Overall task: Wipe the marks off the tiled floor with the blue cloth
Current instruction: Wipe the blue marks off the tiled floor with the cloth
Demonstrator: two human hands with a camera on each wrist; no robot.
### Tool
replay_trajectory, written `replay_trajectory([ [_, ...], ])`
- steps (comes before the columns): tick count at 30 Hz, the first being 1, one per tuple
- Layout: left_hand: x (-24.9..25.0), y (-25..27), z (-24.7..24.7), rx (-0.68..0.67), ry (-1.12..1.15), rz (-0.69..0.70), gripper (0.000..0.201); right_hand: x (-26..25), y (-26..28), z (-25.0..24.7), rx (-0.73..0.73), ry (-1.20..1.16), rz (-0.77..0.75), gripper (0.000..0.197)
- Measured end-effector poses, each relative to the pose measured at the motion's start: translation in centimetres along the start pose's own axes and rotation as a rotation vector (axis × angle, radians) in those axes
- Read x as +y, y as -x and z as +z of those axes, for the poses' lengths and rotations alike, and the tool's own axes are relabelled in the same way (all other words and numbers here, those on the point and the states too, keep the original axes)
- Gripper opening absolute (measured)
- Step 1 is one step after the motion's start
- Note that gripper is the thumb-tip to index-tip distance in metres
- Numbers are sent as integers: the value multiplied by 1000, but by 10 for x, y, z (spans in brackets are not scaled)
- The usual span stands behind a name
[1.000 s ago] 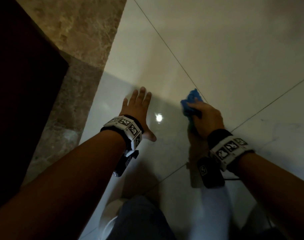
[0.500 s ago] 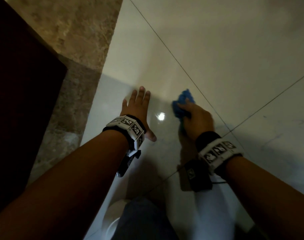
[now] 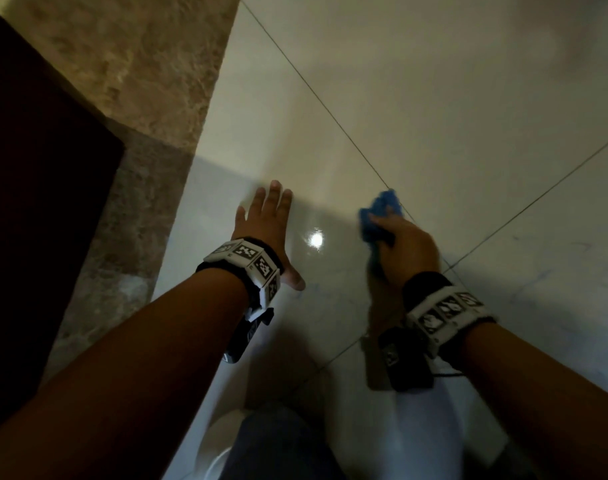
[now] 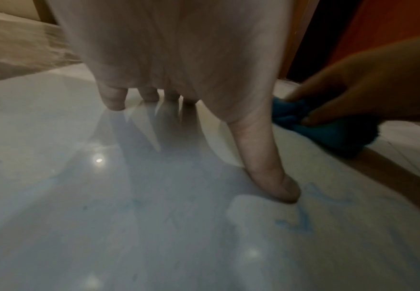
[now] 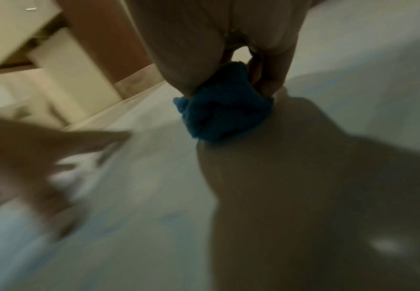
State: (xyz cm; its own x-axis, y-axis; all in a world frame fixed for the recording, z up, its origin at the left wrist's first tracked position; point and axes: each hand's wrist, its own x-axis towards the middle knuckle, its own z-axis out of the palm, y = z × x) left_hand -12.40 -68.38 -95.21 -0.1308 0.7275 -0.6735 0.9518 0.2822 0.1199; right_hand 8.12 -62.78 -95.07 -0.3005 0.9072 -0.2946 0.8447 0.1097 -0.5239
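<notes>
Right hand (image 3: 404, 251) clutching bunched blue cloth (image 3: 378, 213), half hidden; left hand (image 3: 266, 223) flat on floor (image 3: 434, 98).

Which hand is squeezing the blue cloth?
The right hand. Its fingers curl round the bunched blue cloth on the floor, while the left hand lies flat on the tile with fingers straight, holding nothing.

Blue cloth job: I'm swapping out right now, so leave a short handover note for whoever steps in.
Left hand: flat on the tiled floor, fingers spread, bracing.
Right hand: grips the bunched blue cloth, pressing it to the tile beside a grout line.
Done: cannot tell how much has been cleaned.
Left: faint blue marks by the left thumb, and more faint ones on the tile to the right.
</notes>
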Motion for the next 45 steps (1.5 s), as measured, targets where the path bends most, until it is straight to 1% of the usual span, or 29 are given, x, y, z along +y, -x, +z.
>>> replay_trajectory([
  [2, 1, -1, 0, 4, 5, -4, 153, 17, 3, -10, 51, 40, 62, 40],
  [3, 1, -1, 0, 4, 3, -8, 153, 18, 2, -8, 51, 106, 76, 43],
  [5, 2, -1, 0, 4, -4, -16, 154, 6, -2, 5, -7, 225, 79, 50],
  [6, 2, -1, 0, 5, -6, -17, 154, -7, -3, 14, -52, 232, 81, 52],
  [8, 2, -3, 0, 7, -8, -19, 155, -30, -1, 33, -175, 229, 25, 54],
  [10, 1, -3, 0, 3, -16, -23, 155, -36, 4, 46, -236, 259, -94, 54],
  [11, 1, -3, 0, 1, -19, -23, 155, -31, 4, 43, -227, 241, -127, 53],
  [12, 1, -3, 0, 1, -17, -20, 155, -22, 2, 36, -190, 218, -120, 52],
  [16, 1, -2, 0, 3, -6, -17, 154, 22, -7, -5, -14, 258, 37, 49],
  [18, 1, -3, 0, 5, -9, -23, 155, 20, -6, -10, 9, 265, 110, 48],
  [19, 2, -4, -1, 3, -10, -24, 156, 11, -3, -8, 3, 262, 117, 47],
  [20, 2, -4, -1, -1, -13, -24, 156, -2, 1, -4, -23, 273, 87, 44],
  [21, 3, -5, -2, -6, -19, -24, 156, -16, 6, 3, -65, 310, 9, 41],
  [23, 4, -5, -3, -11, -36, -28, 156, -34, 15, 19, -167, 390, -209, 41],
  [24, 4, -5, -3, -11, -41, -31, 156, -35, 15, 23, -187, 406, -268, 41],
  [25, 4, -5, -3, -9, -43, -32, 156, -31, 11, 22, -166, 406, -290, 39],
  [27, 4, -4, -2, -6, -35, -34, 155, -3, -1, 15, -60, 340, -245, 37],
  [30, 4, -5, -2, -7, -28, -42, 157, 47, -18, -12, 126, 180, -23, 40],
  [31, 4, -6, -2, -10, -26, -46, 157, 55, -20, -17, 155, 139, 43, 45],
  [33, 6, -9, -2, -24, -20, -53, 159, 48, -17, -15, 123, 84, 134, 60],
  [34, 7, -9, -3, -27, -18, -55, 159, 35, -11, -8, 84, 68, 133, 65],
  [35, 7, -10, -3, -25, -17, -56, 160, 20, -6, 5, 44, 44, 91, 67],
  [37, 6, -9, -3, -17, -15, -51, 160, 1, 8, 30, -47, 85, -134, 58],
  [38, 6, -8, -3, -15, -14, -48, 160, 0, 11, 34, -86, 110, -217, 51],
  [39, 6, -8, -3, -13, -14, -45, 159, 6, 8, 33, -55, 88, -262, 44],
  [40, 5, -7, -3, -12, -13, -44, 159, 13, 2, 25, 2, 35, -232, 40],
  [42, 5, -6, -4, -12, -6, -40, 158, 28, -17, 1, 147, -45, -92, 40],
  [44, 5, -6, -3, -10, -6, -41, 158, 39, -30, -10, 185, -39, 53, 42],
  [45, 5, -6, -3, -14, -9, -44, 159, 37, -28, -8, 184, 19, 73, 43],
])
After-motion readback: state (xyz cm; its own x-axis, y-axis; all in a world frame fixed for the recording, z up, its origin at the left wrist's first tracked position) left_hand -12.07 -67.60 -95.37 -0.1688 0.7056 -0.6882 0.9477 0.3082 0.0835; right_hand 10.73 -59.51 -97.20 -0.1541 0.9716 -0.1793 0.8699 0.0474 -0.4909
